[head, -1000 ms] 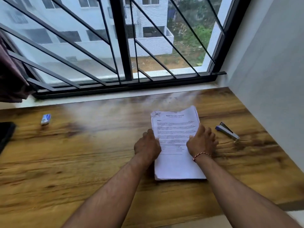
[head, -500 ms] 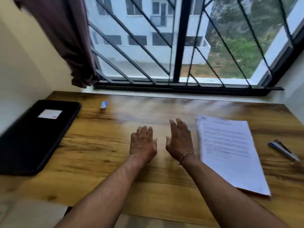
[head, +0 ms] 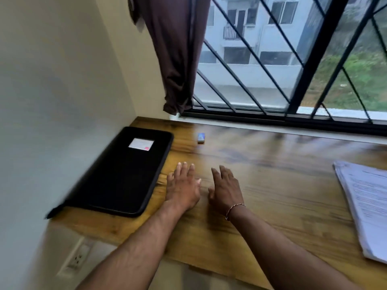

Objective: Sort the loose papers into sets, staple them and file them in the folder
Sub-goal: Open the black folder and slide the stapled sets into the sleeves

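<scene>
Black folder [head: 117, 174] | long axis toward window [head: 313, 59] | left hand [head: 183, 189]; right hand [head: 225, 190] | fingers [head: 184, 168] straight, empty

A home study corner is suggested: a wooden desk [head: 261, 185] is set under a barred window [head: 293, 65], beyond which apartment blocks [head: 251, 38] are seen.

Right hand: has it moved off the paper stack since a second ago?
Yes. The right hand has left the paper stack and now sits to its left over bare desk, nearer the black folder.
</scene>
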